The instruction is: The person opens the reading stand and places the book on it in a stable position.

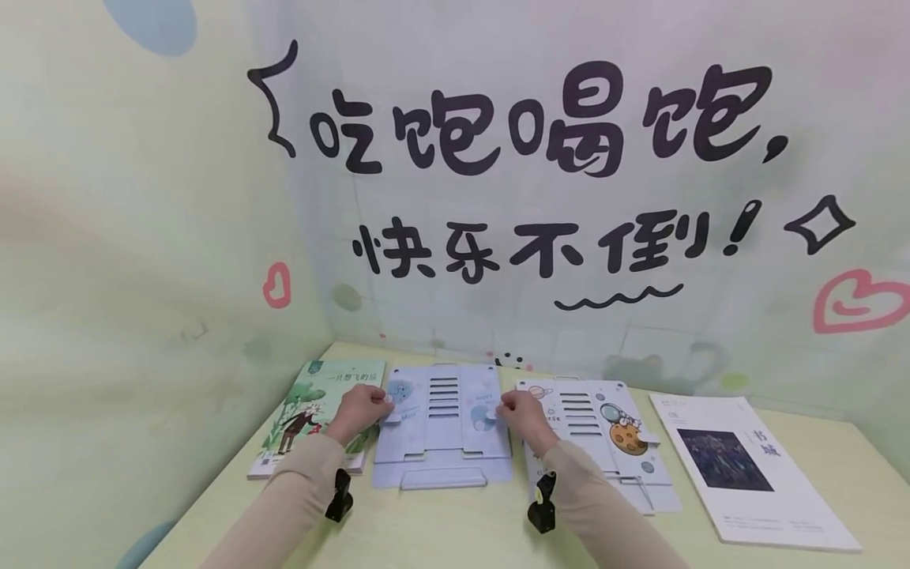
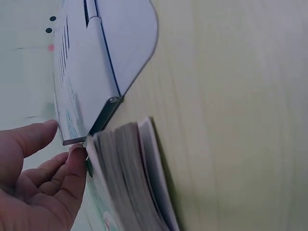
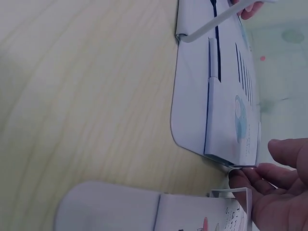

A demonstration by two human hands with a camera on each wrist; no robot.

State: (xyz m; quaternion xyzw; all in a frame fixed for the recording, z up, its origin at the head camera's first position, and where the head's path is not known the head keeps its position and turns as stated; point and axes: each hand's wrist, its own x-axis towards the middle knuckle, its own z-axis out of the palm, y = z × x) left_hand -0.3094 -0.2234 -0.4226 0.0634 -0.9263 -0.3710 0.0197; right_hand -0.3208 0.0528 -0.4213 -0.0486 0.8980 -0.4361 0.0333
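Observation:
A pale lilac book stand (image 1: 444,436) with a slotted panel and small blue prints lies between my two hands. My left hand (image 1: 361,407) pinches the panel's left edge; in the left wrist view its thumb (image 2: 41,137) is at the corner and its fingers are below. A dark metal strut (image 2: 105,115) shows under that side of the raised panel. At the opposite edge, my right hand (image 1: 528,417) holds the panel, fingertips (image 3: 237,177) tucked beneath and thumb close to the rim. The front ledge (image 1: 444,478) rests on the table side of the stand.
A green illustrated book (image 1: 307,399) lies left, close under the left hand. Another book stand (image 1: 629,438), printed with an astronaut, lies right, partly behind the right forearm. Farther right is a white book (image 1: 753,474). A printed cloth wall (image 1: 498,324) rises behind the table.

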